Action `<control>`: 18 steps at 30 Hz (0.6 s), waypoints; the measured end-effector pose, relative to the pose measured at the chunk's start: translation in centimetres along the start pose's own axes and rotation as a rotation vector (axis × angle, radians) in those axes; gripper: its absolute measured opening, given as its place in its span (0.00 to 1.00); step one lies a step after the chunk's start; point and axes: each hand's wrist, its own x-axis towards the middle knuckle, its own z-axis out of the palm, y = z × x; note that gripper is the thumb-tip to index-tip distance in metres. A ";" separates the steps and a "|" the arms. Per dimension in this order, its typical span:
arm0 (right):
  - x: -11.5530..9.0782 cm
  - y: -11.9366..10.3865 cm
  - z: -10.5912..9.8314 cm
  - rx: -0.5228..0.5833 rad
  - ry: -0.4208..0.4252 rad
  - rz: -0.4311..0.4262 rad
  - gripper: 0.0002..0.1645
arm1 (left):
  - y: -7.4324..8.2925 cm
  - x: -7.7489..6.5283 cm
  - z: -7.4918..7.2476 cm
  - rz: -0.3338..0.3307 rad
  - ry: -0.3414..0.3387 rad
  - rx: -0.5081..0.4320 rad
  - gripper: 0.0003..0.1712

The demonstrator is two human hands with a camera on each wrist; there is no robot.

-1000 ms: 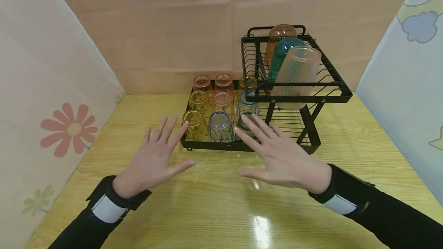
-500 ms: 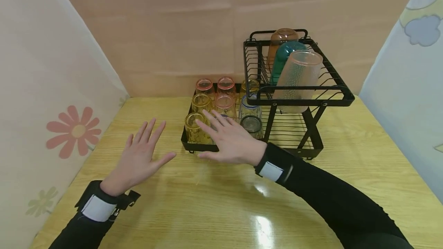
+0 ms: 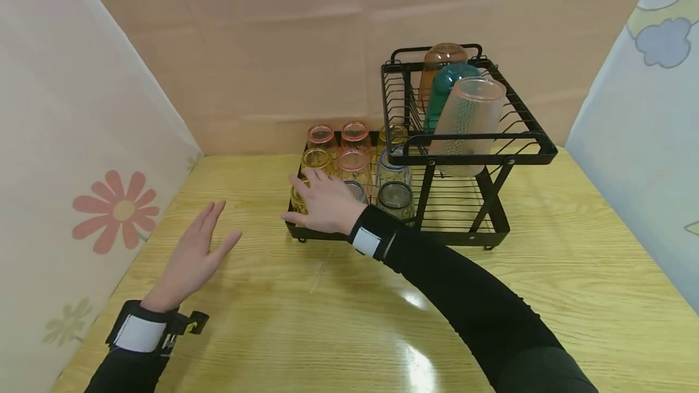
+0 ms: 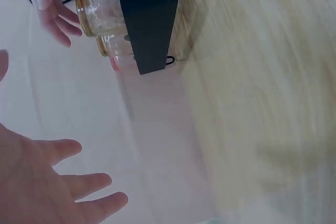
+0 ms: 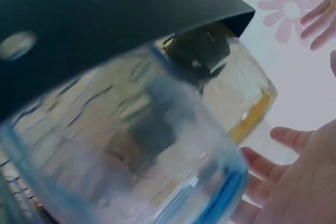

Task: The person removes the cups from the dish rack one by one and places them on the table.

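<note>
My right hand (image 3: 327, 202) is over the front left corner of the black dish rack (image 3: 448, 237), its fingers spread above a yellow-rimmed glass (image 3: 297, 200). In the right wrist view, the fingertips are right by that glass's amber rim (image 5: 254, 116), and a blue-rimmed glass (image 5: 157, 145) fills the near part. That blue-rimmed glass is mostly hidden behind the hand in the head view. Left of the rack, my left hand (image 3: 185, 262) hovers over the table with straight fingers and thumb apart, holding nothing.
Several upside-down glasses, among them a pink-rimmed one (image 3: 355, 162) and a grey one (image 3: 395, 196), stand in rows on the lower tier. The upper tier (image 3: 469, 157) overhangs them at right with an orange, a teal (image 3: 450, 87) and a clear tumbler (image 3: 472, 117).
My right hand has moved left and forward from beside the grey glass to the front left yellow-rimmed glass. My left hand has drawn left and turned slightly onto its side.
</note>
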 end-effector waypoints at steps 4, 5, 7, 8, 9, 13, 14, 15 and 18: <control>1.0 -1.0 0.7 -0.058 0.039 0.021 0.48 | -1.0 -0.1 -0.1 -0.032 0.012 -0.161 0.39; 1.3 -1.3 0.9 -0.072 0.049 0.035 0.47 | -1.2 -0.1 -0.1 -0.043 0.015 -0.208 0.38; 1.7 -1.6 1.3 -0.092 0.074 0.074 0.45 | -1.6 -0.2 -0.2 -0.077 0.021 -0.290 0.37; 1.9 -1.8 1.4 -0.100 0.078 0.097 0.44 | -1.7 -0.2 -0.3 -0.098 0.024 -0.328 0.37; 2.0 -1.9 1.5 -0.107 0.079 0.120 0.44 | -1.9 -0.2 -0.4 -0.115 0.026 -0.367 0.36; 2.5 -1.9 2.2 -0.113 0.056 0.187 0.45 | -2.4 -0.1 -0.6 -0.168 0.048 -0.481 0.36; 2.6 -1.8 2.4 -0.114 0.054 0.196 0.45 | -2.5 0.0 -0.7 -0.178 0.051 -0.502 0.37; 2.7 -1.8 2.6 -0.119 0.059 0.202 0.44 | -2.5 0.1 -0.7 -0.186 0.054 -0.519 0.38; 2.8 -1.6 3.1 -0.136 0.100 0.198 0.42 | -2.6 0.6 -0.8 -0.221 0.069 -0.543 0.40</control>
